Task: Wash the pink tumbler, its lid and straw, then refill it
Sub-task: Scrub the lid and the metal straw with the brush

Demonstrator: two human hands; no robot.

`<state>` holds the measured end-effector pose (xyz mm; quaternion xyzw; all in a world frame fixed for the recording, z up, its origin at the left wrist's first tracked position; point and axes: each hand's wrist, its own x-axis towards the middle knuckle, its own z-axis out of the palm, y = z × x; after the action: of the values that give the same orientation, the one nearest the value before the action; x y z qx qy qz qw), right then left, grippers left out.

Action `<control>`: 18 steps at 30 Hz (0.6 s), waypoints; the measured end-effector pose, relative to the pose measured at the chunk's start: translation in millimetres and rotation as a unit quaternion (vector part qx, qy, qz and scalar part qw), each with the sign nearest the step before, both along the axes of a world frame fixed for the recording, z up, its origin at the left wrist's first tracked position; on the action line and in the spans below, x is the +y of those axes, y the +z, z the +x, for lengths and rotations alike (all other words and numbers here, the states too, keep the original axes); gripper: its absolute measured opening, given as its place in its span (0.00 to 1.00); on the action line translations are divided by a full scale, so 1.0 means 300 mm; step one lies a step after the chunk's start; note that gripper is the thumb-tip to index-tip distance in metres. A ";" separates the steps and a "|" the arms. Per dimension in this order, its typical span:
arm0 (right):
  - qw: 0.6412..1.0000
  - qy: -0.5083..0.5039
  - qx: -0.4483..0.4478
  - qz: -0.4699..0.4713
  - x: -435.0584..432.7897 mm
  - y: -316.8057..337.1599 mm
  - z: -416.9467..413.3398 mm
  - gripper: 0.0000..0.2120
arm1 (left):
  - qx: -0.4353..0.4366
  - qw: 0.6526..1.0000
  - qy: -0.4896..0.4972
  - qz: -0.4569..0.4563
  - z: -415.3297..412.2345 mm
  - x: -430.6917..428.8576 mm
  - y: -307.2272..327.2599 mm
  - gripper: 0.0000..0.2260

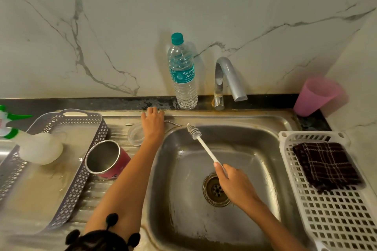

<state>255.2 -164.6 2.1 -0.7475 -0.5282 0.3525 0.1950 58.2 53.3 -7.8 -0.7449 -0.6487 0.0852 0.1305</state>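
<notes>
At far left the grey perforated tray point(81, 169) holds a pale bottle with a green top point(38, 149), presumably detergent placed within reach. The pink tumbler point(111, 161) sits on the ribbed drainboard point(95, 193) just beside the tray's rim, lid off, mouth toward me; upright or tilted, I cannot tell. Its steel interior looks dull and empty; its outer wall is pink with a dark printed mark low down. The clear lid point(134, 135) lies beyond it, partly under my left wrist. My left hand point(153, 123) lies over the metal straw point(173, 123) on the sink's back ledge, fingers reaching forward; whether they grip the straw I cannot tell. The water bottle point(183, 75) stands capped behind, probably for the refill. My right hand point(232, 185) is clamped round the handle of the thin white brush point(195, 132), bristles up over the sink point(265, 126), so I judge the straw is next for cleaning.
</notes>
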 end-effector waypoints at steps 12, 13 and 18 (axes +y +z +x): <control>0.998 -0.028 0.037 0.046 -0.029 0.057 -0.002 0.18 | -0.108 0.985 -0.033 0.132 0.015 -0.031 0.186 0.24; 0.996 -0.026 0.035 0.080 -0.041 0.075 -0.005 0.16 | -0.161 0.976 -0.041 0.139 0.035 -0.075 0.213 0.21; 0.982 0.015 -0.017 0.186 -0.114 0.144 -0.018 0.08 | -0.410 0.904 -0.076 0.093 0.121 -0.334 0.238 0.13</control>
<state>249.9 -198.8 45.2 -0.6961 -0.5990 0.2383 0.3160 94.4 -46.8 63.5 -0.7458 -0.5913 -0.2983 -0.0720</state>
